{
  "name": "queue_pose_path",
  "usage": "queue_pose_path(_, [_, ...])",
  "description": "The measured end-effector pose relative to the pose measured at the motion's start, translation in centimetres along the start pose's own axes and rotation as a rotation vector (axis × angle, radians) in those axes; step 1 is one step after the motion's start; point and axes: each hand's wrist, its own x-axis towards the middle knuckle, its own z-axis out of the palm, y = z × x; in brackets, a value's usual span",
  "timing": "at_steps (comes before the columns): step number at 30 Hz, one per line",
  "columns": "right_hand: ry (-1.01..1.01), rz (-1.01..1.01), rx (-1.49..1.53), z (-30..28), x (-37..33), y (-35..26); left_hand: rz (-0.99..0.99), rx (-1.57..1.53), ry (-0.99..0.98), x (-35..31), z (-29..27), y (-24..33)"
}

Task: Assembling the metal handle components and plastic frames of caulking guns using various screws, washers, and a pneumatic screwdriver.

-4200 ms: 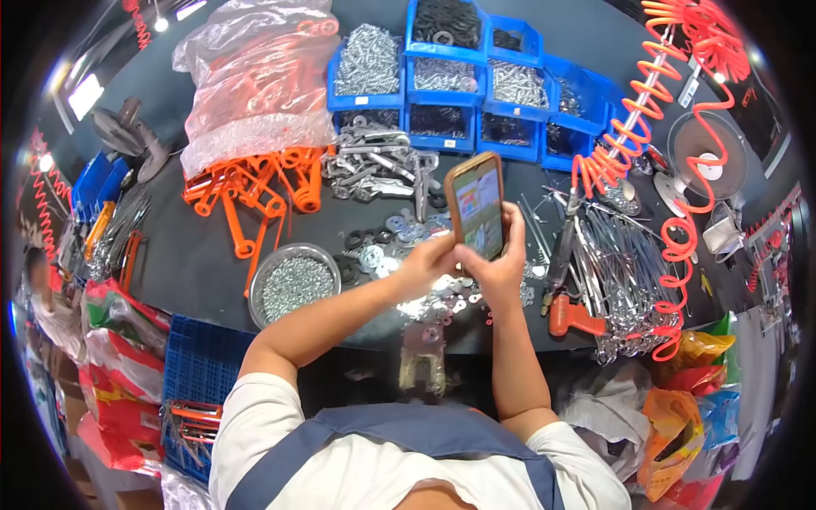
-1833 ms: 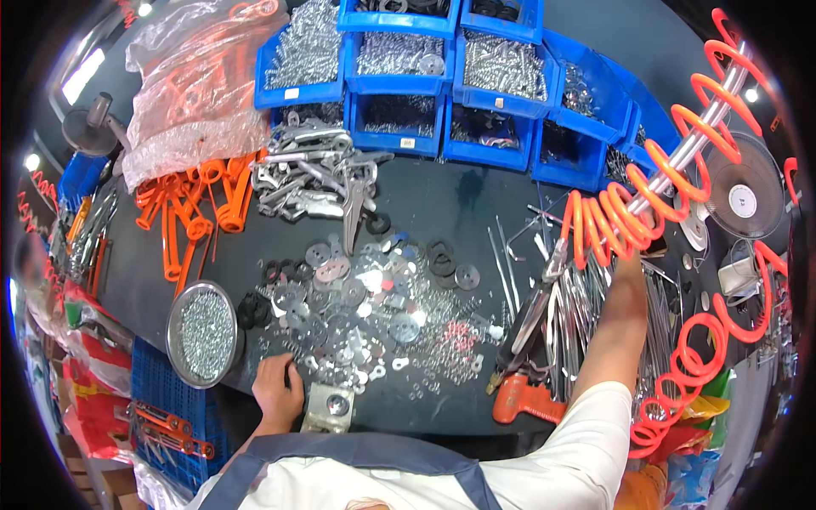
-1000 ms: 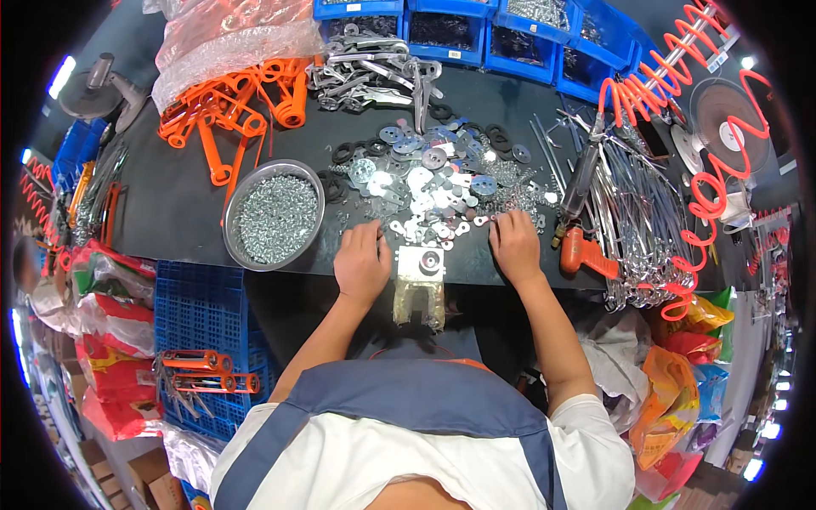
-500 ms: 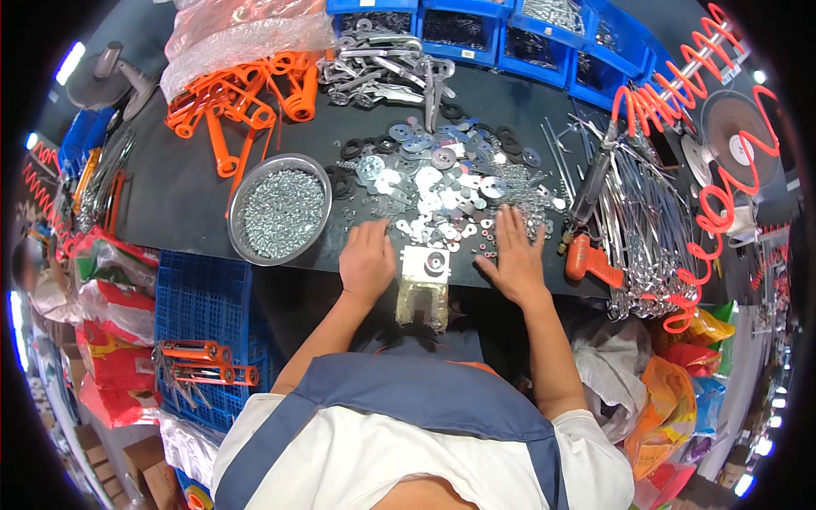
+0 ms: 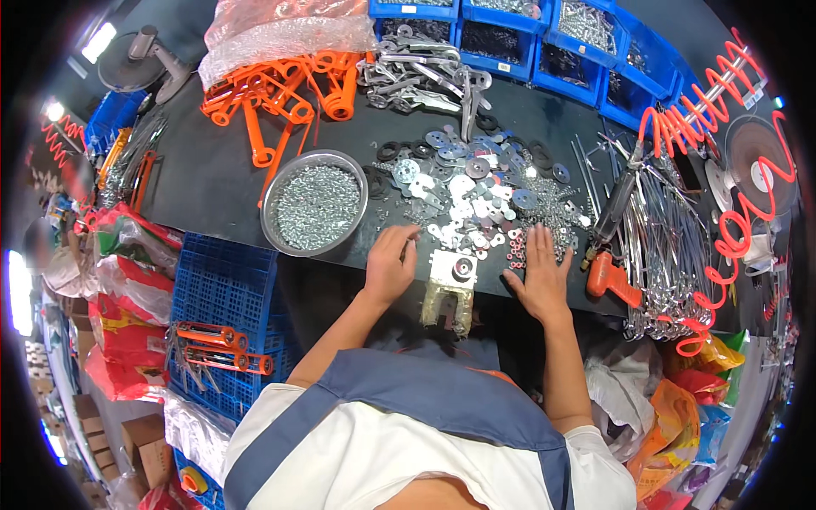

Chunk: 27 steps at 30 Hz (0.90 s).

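Note:
At the front edge of the bench stands a small metal fixture [image 5: 442, 269] with a dark round piece on its top plate and two legs reaching below. My left hand [image 5: 391, 265] is just left of it, fingers loosely bent, thumb a little apart, and no part visible in it. To the fixture's right, my right hand [image 5: 546, 279] lies flat with its fingers spread, the fingertips at the edge of the small loose parts. Small reddish rings [image 5: 516, 246] lie beside its index finger. Beyond both hands spreads a pile of metal washers and plates [image 5: 463, 195].
A steel bowl of small metal pieces [image 5: 313, 204] stands left of the pile. Orange handles [image 5: 255, 110], grey metal levers [image 5: 416, 72] and blue bins [image 5: 501, 42] line the back. On the right lie an orange-gripped power driver [image 5: 612, 280], thin metal rods [image 5: 667, 246] and a coiled red hose [image 5: 735, 221].
The whole view has shifted, so the bench appears farther right and slightly lower. My left hand's fingers are more bent toward the fixture. My right hand stays spread by the small parts.

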Motion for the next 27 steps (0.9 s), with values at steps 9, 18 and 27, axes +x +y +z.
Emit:
queue_pose_path(9, [0.001, 0.064, -0.010, 0.2, 0.8, 0.4, 0.138, -0.100, -0.225, 3.2, -4.7, 2.2])
queue_pose_path(18, [0.668, 0.111, 0.377, 3.5, -0.8, 2.8, 0.404, 0.247, -0.504, 15.1, -7.1, -1.5])
queue_pose_path(27, [0.773, 0.055, 0.291, 1.8, -0.4, 1.2, 0.112, 0.305, -0.467, 25.3, 6.4, -7.1])
